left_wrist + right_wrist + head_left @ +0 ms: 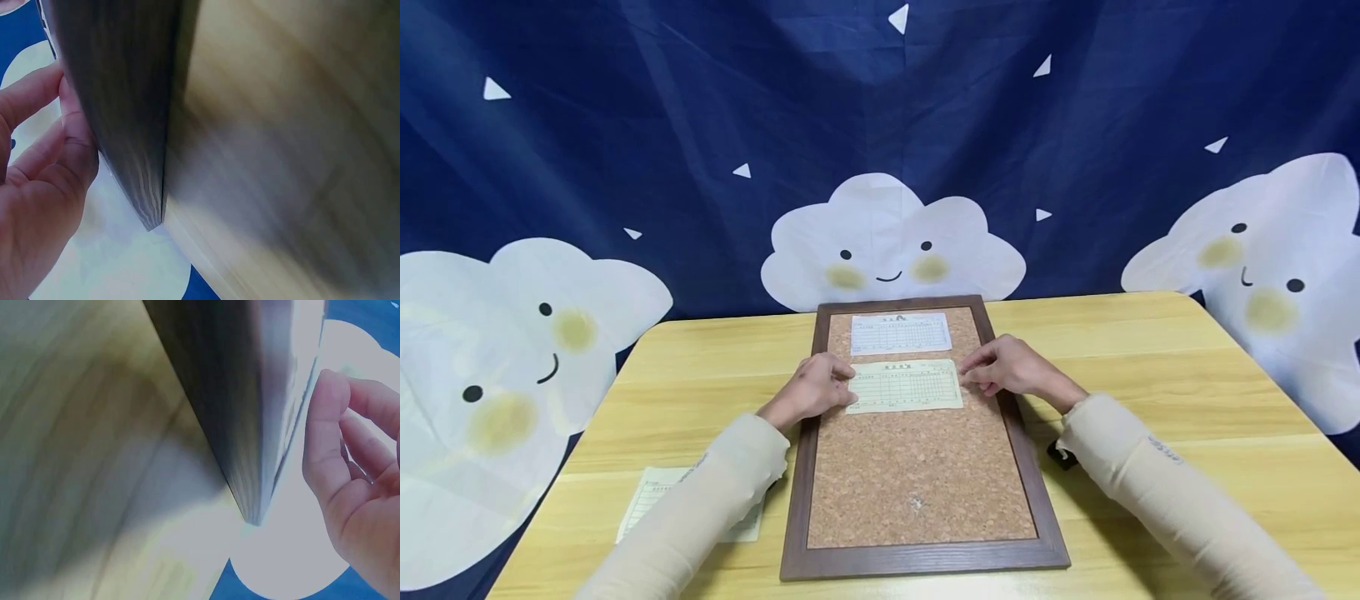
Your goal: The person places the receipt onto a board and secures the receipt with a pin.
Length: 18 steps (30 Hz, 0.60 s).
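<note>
A cork board (917,475) with a dark brown wooden frame lies on the table. Across its upper half is a pale yellow receipt form (904,387) printed with a grid. My left hand (815,385) holds the form's left edge, index finger and thumb apart along it. At the right edge, my right hand (1009,364) pinches with thumb and index fingertips together; whether a small item is between them is hidden. Above it a white form (900,332) lies on the cork. Both wrist views show the board's frame (119,94) beside the fingers, hiding the form.
Another pale form (647,500) lies on the table (722,367) at front left, partly under the left sleeve. A small black object (1062,456) sits right of the board by the right sleeve. A blue cloth (700,100) with clouds hangs behind the table.
</note>
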Each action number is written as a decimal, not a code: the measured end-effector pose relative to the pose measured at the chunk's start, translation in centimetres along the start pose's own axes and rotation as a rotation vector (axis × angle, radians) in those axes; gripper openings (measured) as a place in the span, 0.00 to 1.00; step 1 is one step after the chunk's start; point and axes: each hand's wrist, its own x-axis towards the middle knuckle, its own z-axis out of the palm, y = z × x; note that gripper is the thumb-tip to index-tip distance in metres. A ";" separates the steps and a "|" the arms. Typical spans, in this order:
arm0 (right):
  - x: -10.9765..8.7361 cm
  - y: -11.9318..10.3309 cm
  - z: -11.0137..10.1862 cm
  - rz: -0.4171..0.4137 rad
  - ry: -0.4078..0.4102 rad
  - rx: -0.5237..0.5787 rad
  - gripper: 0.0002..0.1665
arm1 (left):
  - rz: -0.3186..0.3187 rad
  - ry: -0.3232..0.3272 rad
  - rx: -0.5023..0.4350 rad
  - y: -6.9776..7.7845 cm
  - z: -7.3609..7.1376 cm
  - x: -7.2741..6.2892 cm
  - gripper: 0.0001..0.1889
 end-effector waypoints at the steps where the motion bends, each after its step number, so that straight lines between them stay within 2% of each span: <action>1: -0.2 0.0 -0.3 -0.015 -0.001 0.012 0.12 | -0.002 0.000 -0.002 0.0 0.0 0.0 0.20; 9: -1.2 0.6 -1.8 -0.018 0.022 0.066 0.17 | -0.009 -0.001 -0.012 0.0 0.0 0.1 0.21; 18: -2.0 1.2 -2.6 -0.015 0.025 0.080 0.15 | -0.015 -0.003 -0.019 0.0 0.0 0.2 0.21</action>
